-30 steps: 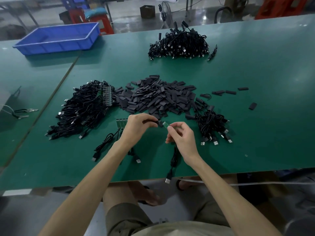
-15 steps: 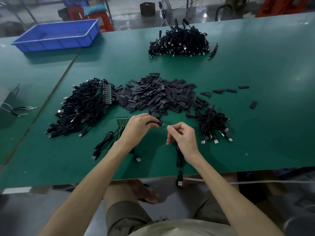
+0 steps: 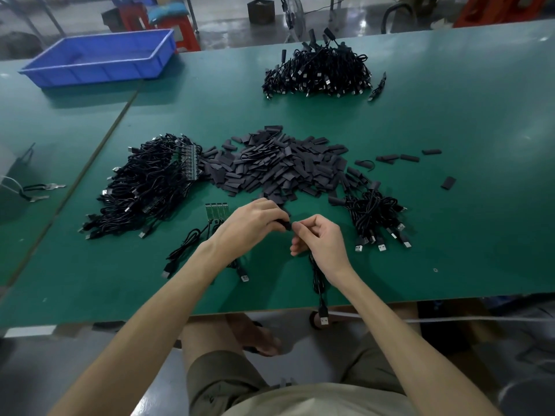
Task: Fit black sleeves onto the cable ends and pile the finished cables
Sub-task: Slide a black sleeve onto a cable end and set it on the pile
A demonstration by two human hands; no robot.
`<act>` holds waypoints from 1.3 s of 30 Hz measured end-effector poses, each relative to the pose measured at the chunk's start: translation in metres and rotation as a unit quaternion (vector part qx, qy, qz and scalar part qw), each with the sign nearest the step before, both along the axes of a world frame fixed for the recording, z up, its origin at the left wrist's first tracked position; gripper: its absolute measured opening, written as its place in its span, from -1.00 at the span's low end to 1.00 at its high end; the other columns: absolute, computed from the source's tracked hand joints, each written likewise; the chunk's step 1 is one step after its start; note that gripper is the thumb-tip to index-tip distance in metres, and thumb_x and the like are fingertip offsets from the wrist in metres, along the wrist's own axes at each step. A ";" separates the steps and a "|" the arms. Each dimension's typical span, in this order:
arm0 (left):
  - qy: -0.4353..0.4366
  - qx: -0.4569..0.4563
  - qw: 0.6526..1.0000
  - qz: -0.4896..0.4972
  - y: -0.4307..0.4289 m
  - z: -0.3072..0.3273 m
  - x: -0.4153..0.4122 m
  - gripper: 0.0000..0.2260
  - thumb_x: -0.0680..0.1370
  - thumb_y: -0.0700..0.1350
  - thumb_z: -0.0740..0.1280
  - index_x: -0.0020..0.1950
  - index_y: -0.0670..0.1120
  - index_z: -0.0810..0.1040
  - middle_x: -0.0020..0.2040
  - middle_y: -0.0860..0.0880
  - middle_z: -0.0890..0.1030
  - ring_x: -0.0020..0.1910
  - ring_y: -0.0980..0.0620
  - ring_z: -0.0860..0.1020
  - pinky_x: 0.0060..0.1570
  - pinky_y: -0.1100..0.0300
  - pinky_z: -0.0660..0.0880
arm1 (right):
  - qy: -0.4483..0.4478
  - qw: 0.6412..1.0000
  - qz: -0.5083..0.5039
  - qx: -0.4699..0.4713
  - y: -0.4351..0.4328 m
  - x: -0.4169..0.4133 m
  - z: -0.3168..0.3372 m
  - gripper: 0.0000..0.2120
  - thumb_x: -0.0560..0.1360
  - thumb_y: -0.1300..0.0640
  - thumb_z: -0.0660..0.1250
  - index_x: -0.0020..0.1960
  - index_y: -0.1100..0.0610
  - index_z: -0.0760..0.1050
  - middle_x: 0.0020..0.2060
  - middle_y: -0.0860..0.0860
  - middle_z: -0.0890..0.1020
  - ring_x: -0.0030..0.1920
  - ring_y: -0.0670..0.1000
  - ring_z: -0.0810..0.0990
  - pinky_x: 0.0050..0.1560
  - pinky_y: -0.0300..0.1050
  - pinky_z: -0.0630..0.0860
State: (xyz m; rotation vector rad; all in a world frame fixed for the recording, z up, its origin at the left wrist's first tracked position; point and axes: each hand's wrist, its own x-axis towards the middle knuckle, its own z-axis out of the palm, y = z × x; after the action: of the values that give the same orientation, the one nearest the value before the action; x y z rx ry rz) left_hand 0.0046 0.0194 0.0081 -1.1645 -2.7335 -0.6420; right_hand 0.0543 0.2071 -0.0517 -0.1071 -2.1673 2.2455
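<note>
Sliding the black sleeve (image 3: 285, 226) over the cable (image 3: 318, 283) end, the pinching left hand (image 3: 252, 226) is meeting the right hand (image 3: 318, 238) gripping the cable above the tabletop (image 3: 450, 235) (green board now hidden, fit likely nearly done).

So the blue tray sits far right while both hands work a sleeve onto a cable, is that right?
Not quite: the head view shows the tray far left. The left hand and right hand do work a sleeve onto a cable.
</note>
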 end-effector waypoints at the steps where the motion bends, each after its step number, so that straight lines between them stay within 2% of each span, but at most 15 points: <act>1: -0.007 -0.011 1.000 -0.005 0.000 0.000 -0.001 -0.80 0.62 -0.14 0.38 0.21 -0.15 0.67 0.07 -0.08 0.63 0.10 -0.06 0.54 0.12 0.03 0.53 | 0.001 1.000 -0.003 0.003 -0.001 0.000 0.000 -0.82 0.63 0.13 0.41 0.01 0.26 0.56 -0.31 0.13 0.70 -0.34 0.16 0.70 -0.29 -0.05 0.65; 5: -0.064 -0.049 0.997 0.003 -0.004 -0.004 -0.005 -0.75 0.64 -0.11 0.34 0.29 -0.12 0.65 0.05 -0.05 0.56 0.04 -0.04 0.51 0.11 0.10 0.47 | 0.012 1.000 0.010 0.010 -0.001 0.000 0.001 -0.86 0.64 0.15 0.39 0.07 0.24 0.55 -0.23 0.13 0.72 -0.25 0.16 0.73 -0.21 -0.01 0.68; 8: -0.135 -0.033 0.990 0.037 -0.011 -0.007 -0.012 -0.79 0.64 -0.09 0.35 0.22 -0.09 0.69 0.02 0.00 0.58 -0.02 0.00 0.54 0.05 0.13 0.48 | 0.021 0.998 0.031 0.052 -0.001 0.000 0.001 -0.91 0.63 0.28 0.37 0.13 0.22 0.57 -0.15 0.09 0.75 -0.17 0.08 0.74 -0.13 -0.05 0.68; 12: -0.200 -0.056 0.977 0.051 -0.016 -0.012 -0.016 -0.85 0.66 -0.13 0.31 0.10 -0.07 0.68 -0.10 0.07 0.60 -0.17 0.15 0.56 -0.18 0.37 0.44 | 0.037 0.994 0.023 0.104 -0.003 0.001 0.001 -0.87 0.60 0.32 0.40 0.13 0.22 0.66 -0.10 0.11 0.72 -0.14 -0.02 0.73 -0.15 -0.17 0.67; 16: -0.252 -0.033 0.964 0.075 -0.018 -0.016 -0.016 -0.80 0.67 -0.22 0.26 -0.08 -0.08 0.62 -0.28 0.08 0.63 -0.32 0.13 0.55 -0.29 0.35 0.45 | 0.043 0.994 0.018 0.102 -0.003 0.001 0.002 -0.84 0.57 0.30 0.45 0.13 0.21 0.68 -0.11 0.13 0.71 -0.15 -0.02 0.73 -0.18 -0.18 0.67; 20: -0.255 -0.033 0.963 0.078 -0.016 -0.016 -0.015 -0.79 0.67 -0.24 0.24 -0.09 -0.07 0.60 -0.36 0.15 0.59 -0.39 0.20 0.49 -0.34 0.37 0.40 | 0.042 0.995 0.024 0.084 -0.003 0.003 0.002 -0.87 0.54 0.28 0.48 0.10 0.20 0.68 -0.19 0.06 0.74 -0.14 0.00 0.75 -0.20 -0.14 0.68; 24: -0.263 -0.013 0.961 0.086 -0.012 -0.018 -0.012 -0.82 0.69 -0.15 0.23 -0.05 -0.03 0.59 -0.33 0.18 0.61 -0.37 0.20 0.50 -0.32 0.36 0.40 | 0.036 0.997 0.021 0.069 -0.002 0.003 0.001 -0.91 0.52 0.28 0.51 0.02 0.21 0.68 -0.23 0.06 0.74 -0.19 0.02 0.75 -0.23 -0.14 0.66; 26: -0.254 -0.003 0.964 0.077 -0.011 -0.017 -0.010 -0.90 0.67 -0.07 0.30 0.06 0.01 0.62 -0.23 0.16 0.64 -0.25 0.22 0.56 -0.23 0.38 0.45 | 0.031 0.998 0.017 0.057 -0.001 0.003 0.001 -0.94 0.52 0.29 0.51 -0.02 0.20 0.67 -0.25 0.05 0.74 -0.22 0.02 0.75 -0.24 -0.16 0.65; 28: -0.226 -0.016 0.972 0.057 -0.012 -0.017 -0.009 -0.81 0.61 -0.02 0.40 0.21 0.03 0.63 -0.03 0.15 0.63 -0.09 0.20 0.57 -0.12 0.39 0.44 | 0.026 0.998 0.013 0.051 0.000 0.002 0.000 -0.96 0.52 0.28 0.51 -0.04 0.20 0.67 -0.27 0.05 0.74 -0.24 0.02 0.74 -0.24 -0.18 0.63; 30: -0.176 -0.052 0.982 0.042 -0.013 -0.018 -0.009 -0.74 0.59 -0.02 0.42 0.28 0.04 0.62 0.03 0.11 0.57 -0.03 0.11 0.54 -0.04 0.31 0.43 | 0.019 0.999 0.009 0.043 0.000 0.001 0.000 -0.96 0.52 0.29 0.50 -0.05 0.19 0.67 -0.27 0.05 0.74 -0.24 0.03 0.74 -0.24 -0.18 0.63; 35: -0.118 -0.040 0.992 0.017 -0.013 -0.017 -0.005 -0.80 0.59 -0.06 0.41 0.21 0.02 0.66 0.01 0.05 0.60 -0.06 0.06 0.56 0.02 0.07 0.52 | 0.018 0.999 0.020 0.017 0.002 0.001 -0.001 -0.95 0.52 0.28 0.50 -0.05 0.17 0.67 -0.23 0.06 0.74 -0.18 0.05 0.75 -0.20 -0.18 0.64; 39: -0.110 0.004 0.994 0.012 -0.013 -0.016 -0.002 -0.83 0.59 -0.11 0.42 0.17 -0.04 0.69 -0.01 0.02 0.63 -0.09 0.07 0.60 0.02 0.05 0.55 | 0.033 0.999 0.029 -0.003 0.003 0.001 0.000 -0.98 0.56 0.25 0.48 -0.02 0.18 0.67 -0.20 0.07 0.75 -0.13 0.06 0.76 -0.20 -0.18 0.64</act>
State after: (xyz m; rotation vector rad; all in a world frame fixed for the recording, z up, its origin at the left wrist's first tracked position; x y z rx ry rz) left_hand 0.0022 0.0065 -0.0077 -1.1197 -2.9152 -0.8248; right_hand 0.0549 0.2098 -0.0518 0.0298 -2.1560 2.2518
